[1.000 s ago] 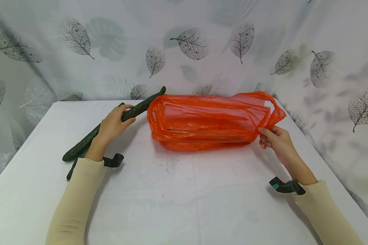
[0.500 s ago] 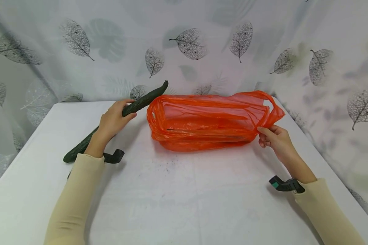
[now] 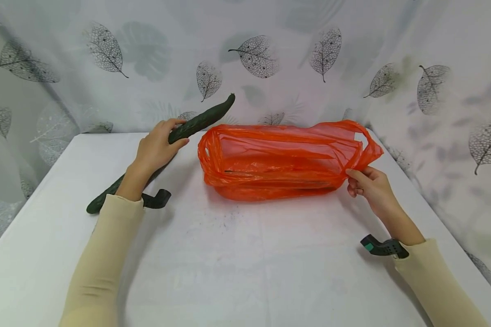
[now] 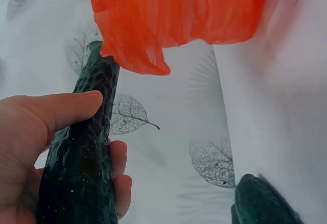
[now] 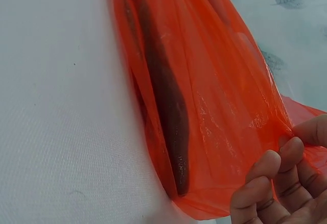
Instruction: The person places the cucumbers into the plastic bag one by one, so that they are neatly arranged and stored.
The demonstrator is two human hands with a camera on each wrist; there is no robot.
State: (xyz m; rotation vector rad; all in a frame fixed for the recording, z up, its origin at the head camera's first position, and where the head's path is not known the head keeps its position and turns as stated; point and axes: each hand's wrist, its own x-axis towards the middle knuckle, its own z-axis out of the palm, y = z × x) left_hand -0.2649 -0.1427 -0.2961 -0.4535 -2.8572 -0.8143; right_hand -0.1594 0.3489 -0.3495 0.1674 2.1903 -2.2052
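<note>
In the head view my left hand point(image 3: 155, 143) grips a dark green cucumber point(image 3: 204, 118), held up at a slant with its far tip above the left end of the orange plastic bag point(image 3: 286, 159). The left wrist view shows thumb and fingers wrapped round this cucumber point(image 4: 76, 178), its tip close to the bag's edge point(image 4: 133, 50); whether they touch I cannot tell. My right hand point(image 3: 370, 188) pinches the bag at its right end. Through the thin film in the right wrist view, a long dark shape like a cucumber point(image 5: 168, 101) lies inside the bag point(image 5: 225, 117).
Another cucumber point(image 3: 106, 197) lies on the white table point(image 3: 237, 272), partly hidden behind my left forearm; cucumber ends point(image 4: 260, 201) show low in the left wrist view. A leaf-printed curtain point(image 3: 159, 68) borders the table's back and sides.
My left hand has lifted the cucumber and moved it slightly right, so its tip rises above the bag's left end. The right hand and bag have stayed nearly still.
</note>
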